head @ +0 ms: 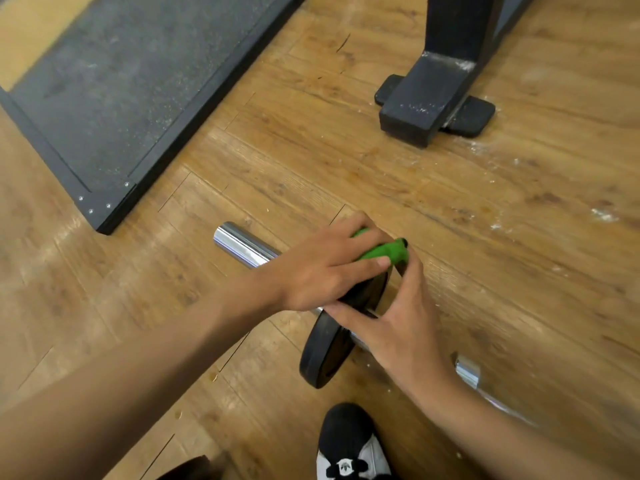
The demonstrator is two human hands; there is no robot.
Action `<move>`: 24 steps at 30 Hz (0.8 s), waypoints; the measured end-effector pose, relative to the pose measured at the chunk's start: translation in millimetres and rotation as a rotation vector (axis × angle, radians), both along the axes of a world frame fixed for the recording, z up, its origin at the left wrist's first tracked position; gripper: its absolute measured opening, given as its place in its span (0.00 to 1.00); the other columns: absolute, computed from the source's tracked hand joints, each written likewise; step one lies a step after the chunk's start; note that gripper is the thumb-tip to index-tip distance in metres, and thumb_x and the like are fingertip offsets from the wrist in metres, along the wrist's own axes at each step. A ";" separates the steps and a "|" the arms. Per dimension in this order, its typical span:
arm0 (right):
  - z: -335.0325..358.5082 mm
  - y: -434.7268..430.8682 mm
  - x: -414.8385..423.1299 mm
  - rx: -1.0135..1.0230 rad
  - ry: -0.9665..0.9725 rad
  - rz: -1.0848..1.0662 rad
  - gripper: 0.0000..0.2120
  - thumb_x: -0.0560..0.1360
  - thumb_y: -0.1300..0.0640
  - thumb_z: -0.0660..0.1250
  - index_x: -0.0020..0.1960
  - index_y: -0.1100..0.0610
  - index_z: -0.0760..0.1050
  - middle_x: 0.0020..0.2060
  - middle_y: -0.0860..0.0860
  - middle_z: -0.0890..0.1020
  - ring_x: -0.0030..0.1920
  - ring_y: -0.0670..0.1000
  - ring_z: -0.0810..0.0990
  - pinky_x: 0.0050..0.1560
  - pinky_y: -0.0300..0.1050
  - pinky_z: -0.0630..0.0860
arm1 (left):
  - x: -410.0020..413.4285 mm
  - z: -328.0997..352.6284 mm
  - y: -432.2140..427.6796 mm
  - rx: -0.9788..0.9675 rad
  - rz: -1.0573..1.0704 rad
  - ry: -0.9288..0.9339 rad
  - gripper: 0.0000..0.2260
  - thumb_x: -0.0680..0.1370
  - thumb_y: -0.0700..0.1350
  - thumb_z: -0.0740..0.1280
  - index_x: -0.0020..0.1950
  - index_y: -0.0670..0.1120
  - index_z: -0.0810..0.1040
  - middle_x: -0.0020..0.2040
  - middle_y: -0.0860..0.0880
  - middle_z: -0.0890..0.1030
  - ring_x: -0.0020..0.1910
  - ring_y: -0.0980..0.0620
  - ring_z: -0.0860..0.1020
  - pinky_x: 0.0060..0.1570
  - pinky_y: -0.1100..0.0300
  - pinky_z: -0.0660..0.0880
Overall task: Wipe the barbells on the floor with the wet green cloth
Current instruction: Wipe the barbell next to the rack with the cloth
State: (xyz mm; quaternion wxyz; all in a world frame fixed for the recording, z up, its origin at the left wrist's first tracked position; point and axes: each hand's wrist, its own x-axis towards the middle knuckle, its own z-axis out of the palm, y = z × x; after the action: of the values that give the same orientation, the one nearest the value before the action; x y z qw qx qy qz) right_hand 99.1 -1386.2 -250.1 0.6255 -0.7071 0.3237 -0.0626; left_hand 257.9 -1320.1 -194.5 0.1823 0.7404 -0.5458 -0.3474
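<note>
Green cloth mostly beneath left hand.

Left hand, right hand, green cloth on barbell.

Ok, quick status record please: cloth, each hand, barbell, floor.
cloth: green cloth bunched at the top edge of the black plate
left: left hand grips the cloth
right: right hand rests straight fingers on the plate
bar: barbell lies on the wood floor, chrome sleeve end exposed
floor: white dust near the black rack foot
</note>
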 end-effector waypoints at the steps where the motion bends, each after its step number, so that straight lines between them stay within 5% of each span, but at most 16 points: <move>1: 0.1 0.1 -0.2 0.012 0.013 -0.018 0.70 0.51 0.18 0.72 0.83 0.47 0.50 0.78 0.44 0.64 0.76 0.44 0.63 0.74 0.51 0.69 | 0.3 -0.2 -9.5 0.060 -0.086 -0.005 0.15 0.87 0.49 0.58 0.69 0.45 0.75 0.60 0.50 0.72 0.61 0.56 0.70 0.65 0.58 0.67; 5: -0.1 -2.5 -6.1 0.021 -0.036 -0.129 0.72 0.50 0.18 0.71 0.84 0.44 0.44 0.72 0.34 0.57 0.70 0.33 0.56 0.64 0.32 0.61 | 1.8 3.5 -15.3 0.183 -0.188 -0.025 0.13 0.86 0.46 0.62 0.70 0.45 0.75 0.63 0.49 0.72 0.58 0.59 0.71 0.64 0.60 0.67; 7: -1.0 1.9 -9.2 0.003 -0.046 -0.134 0.71 0.50 0.16 0.69 0.83 0.42 0.45 0.74 0.36 0.58 0.71 0.35 0.58 0.63 0.31 0.63 | 1.9 15.5 6.5 0.162 -0.163 -0.015 0.15 0.86 0.47 0.62 0.72 0.46 0.74 0.65 0.50 0.71 0.64 0.56 0.73 0.67 0.59 0.68; 11: -5.3 30.9 -17.0 -0.107 -0.042 -0.067 0.68 0.54 0.14 0.66 0.83 0.44 0.46 0.79 0.45 0.59 0.79 0.47 0.59 0.75 0.51 0.66 | -7.4 21.3 51.6 0.115 -0.169 -0.097 0.17 0.87 0.48 0.59 0.74 0.45 0.72 0.71 0.50 0.70 0.70 0.53 0.71 0.71 0.58 0.67; 17: -5.1 55.8 -29.7 -0.199 -0.083 -0.062 0.66 0.57 0.14 0.65 0.84 0.43 0.44 0.82 0.48 0.57 0.82 0.52 0.56 0.74 0.68 0.66 | -3.1 -13.9 24.7 0.227 -0.155 -0.051 0.13 0.87 0.48 0.55 0.60 0.43 0.75 0.57 0.49 0.74 0.57 0.53 0.73 0.65 0.48 0.69; 20: -5.4 59.8 -30.2 -0.258 -0.122 -0.103 0.63 0.62 0.15 0.63 0.84 0.51 0.51 0.81 0.51 0.62 0.80 0.55 0.61 0.73 0.69 0.66 | -12.9 10.9 59.7 0.186 -0.161 -0.013 0.18 0.88 0.49 0.52 0.72 0.45 0.72 0.70 0.49 0.71 0.71 0.51 0.71 0.72 0.52 0.68; 24: -5.3 70.1 -36.3 -0.286 -0.220 -0.109 0.53 0.74 0.20 0.53 0.81 0.61 0.60 0.77 0.54 0.68 0.76 0.54 0.68 0.71 0.72 0.65 | -31.1 35.3 117.4 0.149 -0.180 -0.185 0.21 0.87 0.48 0.53 0.78 0.44 0.68 0.81 0.47 0.63 0.81 0.51 0.60 0.79 0.51 0.60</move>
State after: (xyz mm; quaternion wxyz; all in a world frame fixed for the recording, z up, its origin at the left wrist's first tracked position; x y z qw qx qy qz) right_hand 62.8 -1316.1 -255.4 0.5461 -0.7591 0.2789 -0.2187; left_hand 226.8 -1202.7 -159.2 0.0441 0.7289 -0.5970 -0.3323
